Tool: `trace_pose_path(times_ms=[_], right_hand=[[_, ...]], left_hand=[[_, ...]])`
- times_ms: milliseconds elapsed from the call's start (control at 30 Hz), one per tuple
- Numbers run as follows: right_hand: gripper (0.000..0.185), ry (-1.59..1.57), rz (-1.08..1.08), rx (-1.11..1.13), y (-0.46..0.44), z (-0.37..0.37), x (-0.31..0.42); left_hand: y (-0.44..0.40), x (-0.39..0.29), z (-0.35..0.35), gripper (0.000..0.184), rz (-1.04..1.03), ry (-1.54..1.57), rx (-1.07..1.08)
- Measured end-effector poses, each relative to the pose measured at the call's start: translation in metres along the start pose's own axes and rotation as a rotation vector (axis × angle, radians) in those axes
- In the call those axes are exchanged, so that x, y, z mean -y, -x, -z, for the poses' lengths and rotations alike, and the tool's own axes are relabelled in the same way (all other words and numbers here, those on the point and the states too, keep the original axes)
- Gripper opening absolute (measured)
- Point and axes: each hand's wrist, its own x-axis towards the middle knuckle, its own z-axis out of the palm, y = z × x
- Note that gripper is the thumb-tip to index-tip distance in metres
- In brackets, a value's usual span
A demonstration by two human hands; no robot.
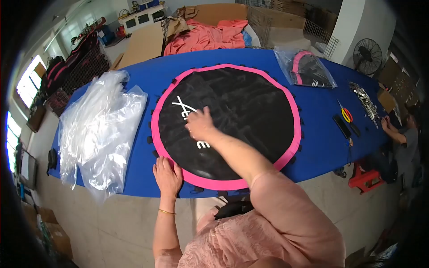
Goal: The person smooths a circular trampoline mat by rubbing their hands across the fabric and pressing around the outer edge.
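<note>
A round black trampoline mat [241, 111] with a pink border and small black loops around its edge lies flat on the blue table [319, 134]. White lettering [203, 144] runs down its left part. My right hand [200, 125] reaches across the mat and covers the middle of the lettering; its fingers look spread and slightly bent, with nothing visible in them. At the near left edge, my left hand [168, 177] rests flat on the pink border, fingers stretched out.
Clear plastic bags [100, 134] are piled at the left. A bagged pink-and-black mat [308, 69] lies back right. Scissors [346, 114], a black object [341, 127] and metal pieces [365, 102] sit at the right, where another person [404, 138] sits. Pink fabric [205, 35] is heaped behind the table.
</note>
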Motion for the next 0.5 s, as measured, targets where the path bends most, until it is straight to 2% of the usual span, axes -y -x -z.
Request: trace_pose_path(times_ms=[67, 100, 167, 200, 233, 333, 400, 500], right_hand=[[0.025, 0.102, -0.049, -0.1, 0.024, -0.003, -0.049], [0.023, 0.187, -0.076, -0.045, 0.041, 0.01, -0.07], [0.029, 0.129, -0.231, -0.014, 0.068, 0.013, -0.116], [0.034, 0.173, -0.304, 0.107, 0.084, 0.025, -0.135], [0.04, 0.12, -0.422, 0.068, 0.1, 0.023, -0.159], [0.05, 0.207, -0.601, 0.215, 0.152, 0.037, -0.215], [0.051, 0.182, -0.678, 0.129, 0.189, 0.031, -0.246], [0.051, 0.212, -0.72, 0.136, 0.216, 0.033, -0.252]], left_hand=[[0.0, 0.001, -0.002, 0.043, -0.024, 0.019, -0.029], [0.0, 0.001, -0.002, 0.041, -0.032, 0.027, -0.056], [0.001, 0.004, -0.001, 0.045, 0.002, 0.033, 0.014], [-0.001, 0.003, -0.003, 0.05, 0.029, 0.038, 0.068], [-0.004, 0.0, 0.003, 0.049, 0.056, 0.064, 0.109], [-0.007, -0.001, 0.005, 0.049, 0.085, 0.059, 0.18], [-0.006, -0.001, 0.005, 0.048, 0.08, 0.068, 0.18], [-0.009, -0.003, 0.008, 0.046, 0.1, 0.07, 0.193]])
